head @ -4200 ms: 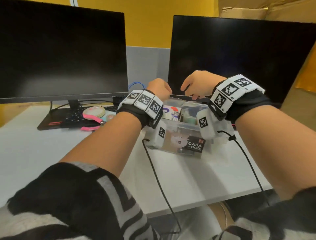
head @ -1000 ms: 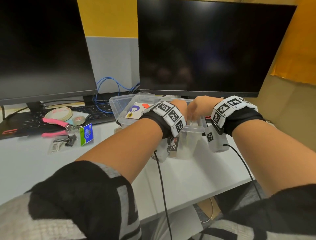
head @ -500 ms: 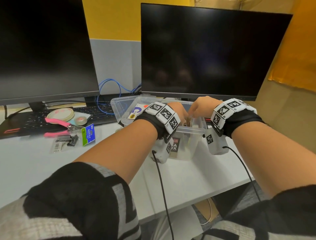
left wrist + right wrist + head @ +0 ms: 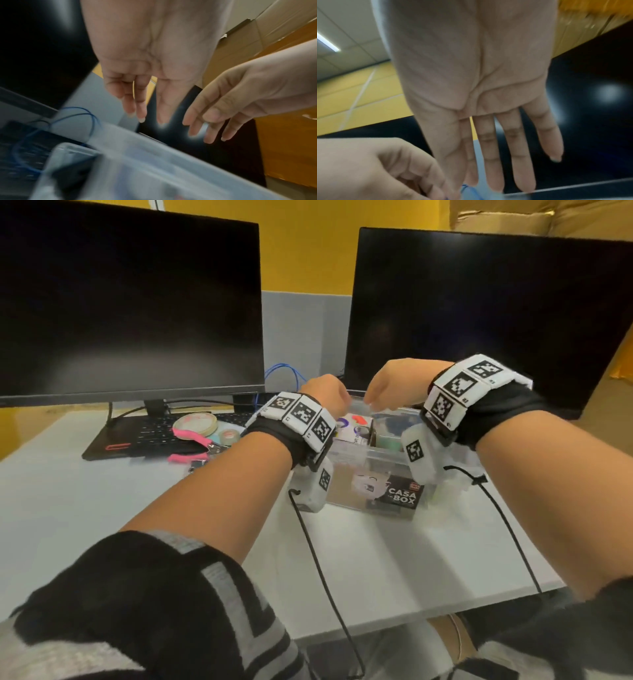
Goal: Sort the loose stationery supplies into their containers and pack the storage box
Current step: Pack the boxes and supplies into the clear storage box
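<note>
A clear plastic storage box labelled "CASA BOX" is sitting on the white table at centre frame. The left hand and right hand are hovering just above its far rim, each grip released, fingers extended and holding nothing.

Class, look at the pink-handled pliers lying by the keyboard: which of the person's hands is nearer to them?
Left. The left hand hovers over the clear storage box's left end, just right of the pink-handled pliers. The right hand hovers farther right, above the box's far rim.
</note>
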The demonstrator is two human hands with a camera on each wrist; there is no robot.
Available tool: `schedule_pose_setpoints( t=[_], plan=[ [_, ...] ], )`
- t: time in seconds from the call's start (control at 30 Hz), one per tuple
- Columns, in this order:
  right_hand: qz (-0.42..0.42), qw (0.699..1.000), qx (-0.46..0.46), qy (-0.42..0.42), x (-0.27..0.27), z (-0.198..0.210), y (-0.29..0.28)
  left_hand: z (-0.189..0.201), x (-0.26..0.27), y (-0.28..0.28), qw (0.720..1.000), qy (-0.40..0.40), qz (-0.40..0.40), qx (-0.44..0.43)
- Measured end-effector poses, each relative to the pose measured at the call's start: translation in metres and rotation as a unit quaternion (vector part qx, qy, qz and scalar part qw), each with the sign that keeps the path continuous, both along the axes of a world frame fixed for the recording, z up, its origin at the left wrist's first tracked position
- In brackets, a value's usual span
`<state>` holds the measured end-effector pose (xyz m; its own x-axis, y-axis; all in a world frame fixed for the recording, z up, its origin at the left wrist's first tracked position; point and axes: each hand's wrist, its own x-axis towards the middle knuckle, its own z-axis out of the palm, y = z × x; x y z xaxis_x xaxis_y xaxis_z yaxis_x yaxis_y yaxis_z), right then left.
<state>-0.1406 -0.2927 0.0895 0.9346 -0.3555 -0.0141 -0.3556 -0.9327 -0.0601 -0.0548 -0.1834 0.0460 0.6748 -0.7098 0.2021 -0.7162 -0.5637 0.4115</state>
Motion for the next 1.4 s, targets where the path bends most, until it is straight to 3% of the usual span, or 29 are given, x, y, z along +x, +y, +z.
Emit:
schedule_pose_setpoints(
  t=[0.23,0.4,0.57,0.7,0.93,1.1,1.27,1.4],
  plan=[
    [0.072,0.994,0.067,-0.054,0.075,-0.019,0.093,-0.026,0.068,0.094,0.990,0.013,0.128,0.051],
    [0.058,0.990,0.108,-0.066,0.140,-0.063,0.131,-0.057,0.107,0.136,0.979,0.014,0.181,0.094],
    [0.008,0.978,0.179,-0.104,0.182,-0.111,0.124,-0.085,0.130,0.144,0.980,0.044,0.137,0.138],
    [-0.015,0.985,0.144,-0.090,0.210,-0.124,0.115,-0.102,0.157,0.141,0.973,0.002,0.134,0.188],
    [-0.011,0.993,0.121,0.011,0.250,-0.132,0.113,-0.113,0.173,0.123,0.959,0.023,0.126,0.251],
    [0.018,0.993,0.116,0.029,0.266,-0.138,0.117,-0.114,0.176,0.121,0.952,0.015,0.116,0.282],
    [-0.005,0.989,0.146,-0.028,0.265,-0.135,0.113,-0.106,0.170,0.125,0.957,0.021,0.085,0.276],
    [-0.034,0.986,0.162,0.018,0.260,-0.132,0.107,-0.101,0.156,0.124,0.967,0.031,0.028,0.250]
  ],
)
